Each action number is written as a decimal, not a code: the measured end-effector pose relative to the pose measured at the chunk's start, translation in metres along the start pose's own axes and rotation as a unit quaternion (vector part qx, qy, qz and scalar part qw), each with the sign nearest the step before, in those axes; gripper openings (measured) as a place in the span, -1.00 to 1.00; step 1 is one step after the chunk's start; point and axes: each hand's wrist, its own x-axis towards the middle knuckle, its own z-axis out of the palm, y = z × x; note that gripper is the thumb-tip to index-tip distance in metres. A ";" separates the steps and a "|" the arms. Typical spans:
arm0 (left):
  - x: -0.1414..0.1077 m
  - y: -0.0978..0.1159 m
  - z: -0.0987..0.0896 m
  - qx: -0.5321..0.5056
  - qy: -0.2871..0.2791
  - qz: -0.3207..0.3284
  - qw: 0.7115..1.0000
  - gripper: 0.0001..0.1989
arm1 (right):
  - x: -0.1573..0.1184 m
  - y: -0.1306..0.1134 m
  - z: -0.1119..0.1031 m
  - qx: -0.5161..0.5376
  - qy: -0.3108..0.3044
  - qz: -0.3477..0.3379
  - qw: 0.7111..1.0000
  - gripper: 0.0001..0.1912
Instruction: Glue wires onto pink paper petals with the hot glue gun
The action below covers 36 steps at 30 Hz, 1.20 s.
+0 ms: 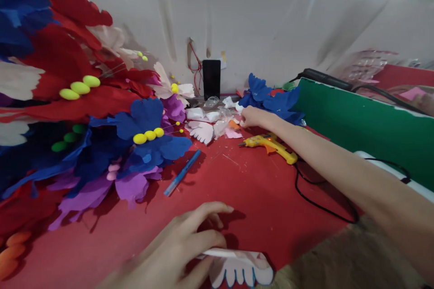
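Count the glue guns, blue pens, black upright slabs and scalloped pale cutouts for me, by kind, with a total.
Glue gun: 1
Blue pen: 1
Black upright slab: 1
Scalloped pale cutouts: 2 (one in the left hand, one on the red surface)
Total: 5

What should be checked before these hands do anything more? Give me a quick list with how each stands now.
- Left hand has hold of the scalloped white piece: ok
- Glue gun within easy reach of the right hand: ok, seemingly
- Glue gun's cord lying clear of the white piece: ok
- Red tabletop free of scraps: not ok
- Glue gun hot: cannot tell
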 end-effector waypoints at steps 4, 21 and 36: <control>-0.001 -0.001 0.001 -0.007 0.009 -0.005 1.000 -0.65 | 0.000 -0.001 0.006 -0.050 0.019 -0.015 0.998 -0.65; 0.000 0.000 -0.001 0.037 0.064 0.043 0.996 -0.63 | -0.012 0.039 -0.048 -0.046 0.082 -0.005 0.996 -0.69; 0.001 0.001 -0.002 0.066 0.071 0.047 0.994 -0.64 | -0.024 0.027 -0.046 0.050 0.089 -0.007 0.995 -0.68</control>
